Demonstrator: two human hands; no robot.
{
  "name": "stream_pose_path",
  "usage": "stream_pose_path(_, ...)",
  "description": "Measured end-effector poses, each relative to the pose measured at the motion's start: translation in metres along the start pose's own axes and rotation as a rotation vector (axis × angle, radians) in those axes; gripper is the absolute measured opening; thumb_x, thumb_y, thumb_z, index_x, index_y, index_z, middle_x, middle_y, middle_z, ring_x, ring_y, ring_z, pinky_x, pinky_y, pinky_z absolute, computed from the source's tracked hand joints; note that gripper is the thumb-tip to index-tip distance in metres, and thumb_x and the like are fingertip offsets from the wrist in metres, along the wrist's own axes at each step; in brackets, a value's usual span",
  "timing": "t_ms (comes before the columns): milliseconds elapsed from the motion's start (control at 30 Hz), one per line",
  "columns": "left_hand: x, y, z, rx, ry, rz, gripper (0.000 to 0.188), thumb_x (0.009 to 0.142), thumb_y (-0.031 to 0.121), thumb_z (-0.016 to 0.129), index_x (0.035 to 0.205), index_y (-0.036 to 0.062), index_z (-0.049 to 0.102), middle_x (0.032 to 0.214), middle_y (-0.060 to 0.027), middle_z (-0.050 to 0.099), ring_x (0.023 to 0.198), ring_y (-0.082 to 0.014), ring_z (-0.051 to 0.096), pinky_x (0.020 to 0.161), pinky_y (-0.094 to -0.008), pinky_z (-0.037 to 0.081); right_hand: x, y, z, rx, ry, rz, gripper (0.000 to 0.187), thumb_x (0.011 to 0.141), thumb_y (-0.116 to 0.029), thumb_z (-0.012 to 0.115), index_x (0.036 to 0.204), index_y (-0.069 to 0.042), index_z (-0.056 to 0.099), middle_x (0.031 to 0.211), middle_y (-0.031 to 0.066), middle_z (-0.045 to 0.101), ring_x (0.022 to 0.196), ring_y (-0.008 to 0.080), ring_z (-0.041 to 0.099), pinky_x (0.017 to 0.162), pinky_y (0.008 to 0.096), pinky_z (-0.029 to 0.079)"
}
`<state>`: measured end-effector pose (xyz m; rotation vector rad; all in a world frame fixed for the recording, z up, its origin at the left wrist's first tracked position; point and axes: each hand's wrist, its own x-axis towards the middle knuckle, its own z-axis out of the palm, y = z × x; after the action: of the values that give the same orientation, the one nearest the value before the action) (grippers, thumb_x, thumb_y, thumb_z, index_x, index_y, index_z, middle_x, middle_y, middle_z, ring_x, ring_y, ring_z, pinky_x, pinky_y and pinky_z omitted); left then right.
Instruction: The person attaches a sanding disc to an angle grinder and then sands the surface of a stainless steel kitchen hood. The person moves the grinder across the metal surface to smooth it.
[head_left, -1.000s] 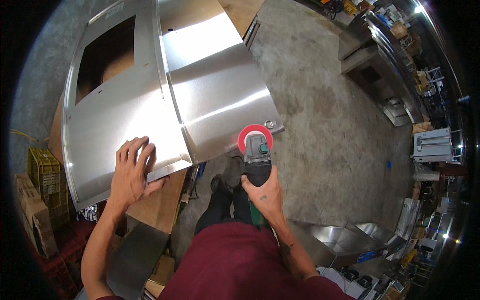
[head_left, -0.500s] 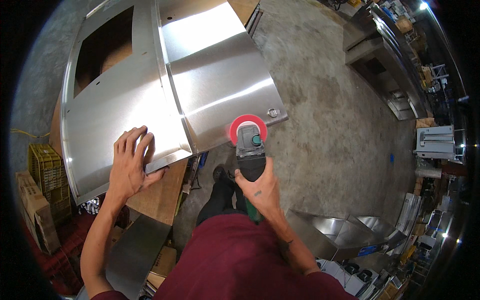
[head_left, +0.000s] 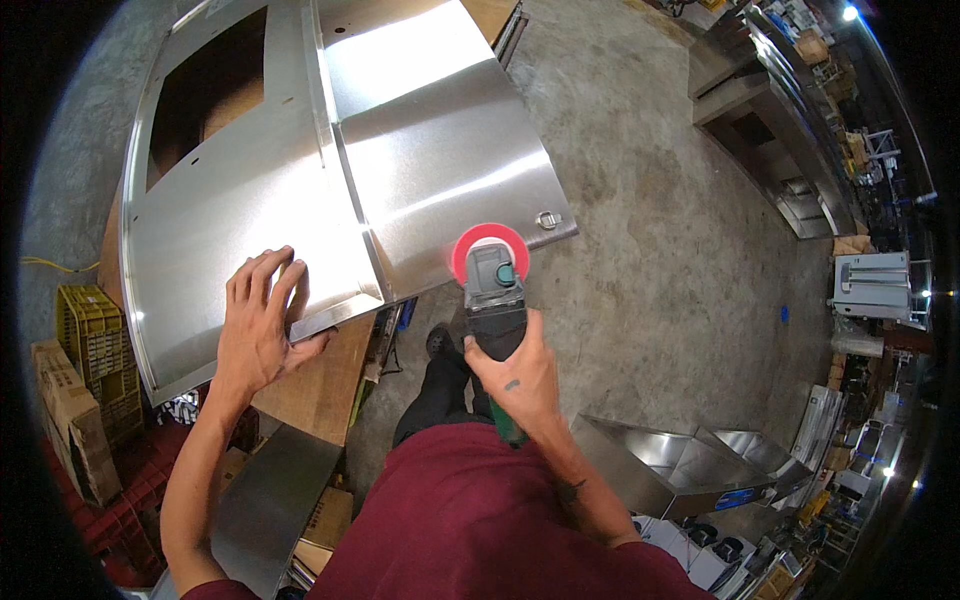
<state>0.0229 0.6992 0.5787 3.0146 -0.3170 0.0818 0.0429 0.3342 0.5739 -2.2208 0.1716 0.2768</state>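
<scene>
My right hand (head_left: 515,375) is wrapped round the body of an angle grinder (head_left: 497,300) with a green rear end. Its red disc (head_left: 518,245) overlaps the near edge of the stainless steel sheet-metal piece (head_left: 430,170); whether it touches the metal I cannot tell. My left hand (head_left: 262,320) rests on the piece's near edge, fingers spread on the bright top face and thumb under the folded lip. The piece has a rectangular cutout on its left part, a raised seam along the middle and a small ring latch (head_left: 547,220) at its right corner.
A wooden board (head_left: 320,390) lies under the metal piece. Yellow crates (head_left: 95,340) and a cardboard box (head_left: 75,420) stand at the left. Steel troughs (head_left: 670,460) sit on the floor at the lower right. A large steel housing (head_left: 770,150) stands at the far right.
The grinder and my right hand have shifted slightly left and away from me along the metal's near edge. My left hand stays almost in place.
</scene>
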Motion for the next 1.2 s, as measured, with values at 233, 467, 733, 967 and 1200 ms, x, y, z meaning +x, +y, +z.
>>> stream_pose_path(233, 0.001, 0.001, -0.001, -0.007, 0.003, -0.002, 0.090, 0.085, 0.058, 0.086, 0.155, 0.0096, 0.055, 0.164, -0.0161, 0.049, 0.153, -0.0424, 0.043, 0.129, -0.0592, 0.038, 0.008, 0.001, -0.009, -0.072, 0.010, 0.066, 0.060, 0.091, -0.028, 0.092, 0.130, 0.000, 0.056, 0.100, 0.0219, 0.080, 0.091, 0.0380, 0.082, 0.082, 0.0477, 0.062)
stream_pose_path(467, 0.001, 0.001, -0.001, -0.009, 0.007, 0.000, 0.089, 0.086, 0.057, 0.087, 0.154, 0.0095, 0.056, 0.163, -0.0165, 0.049, 0.153, -0.0420, 0.043, 0.129, -0.0590, 0.037, -0.002, -0.005, 0.004, -0.028, -0.013, -0.033, 0.062, 0.091, -0.028, 0.092, 0.131, 0.000, 0.055, 0.102, 0.0227, 0.081, 0.094, 0.0392, 0.083, 0.084, 0.0476, 0.062)
stream_pose_path(733, 0.001, 0.002, -0.001, 0.009, 0.003, 0.007, 0.091, 0.085, 0.058, 0.086, 0.155, 0.0093, 0.055, 0.163, -0.0168, 0.049, 0.153, -0.0417, 0.043, 0.129, -0.0591, 0.038, 0.003, -0.002, -0.006, -0.005, -0.014, 0.059, 0.063, 0.090, -0.031, 0.091, 0.131, 0.001, 0.055, 0.105, 0.0260, 0.080, 0.097, 0.0426, 0.082, 0.085, 0.0494, 0.062)
stream_pose_path(967, 0.000, 0.001, 0.000, 0.012, -0.004, 0.001, 0.093, 0.085, 0.060, 0.086, 0.157, 0.0099, 0.054, 0.164, -0.0165, 0.049, 0.153, -0.0415, 0.043, 0.130, -0.0589, 0.038, -0.012, -0.019, 0.010, -0.020, -0.072, -0.058, 0.072, 0.091, -0.032, 0.089, 0.137, 0.005, 0.048, 0.106, 0.0345, 0.077, 0.097, 0.0549, 0.078, 0.085, 0.0578, 0.061)
stream_pose_path(1200, 0.001, 0.003, -0.002, -0.005, 0.006, 0.000, 0.092, 0.086, 0.059, 0.086, 0.157, 0.0101, 0.054, 0.164, -0.0161, 0.049, 0.154, -0.0408, 0.043, 0.131, -0.0586, 0.037, -0.003, -0.007, 0.001, -0.037, 0.003, 0.050, 0.064, 0.090, -0.031, 0.092, 0.131, 0.001, 0.055, 0.101, 0.0252, 0.080, 0.093, 0.0445, 0.081, 0.082, 0.0503, 0.062)
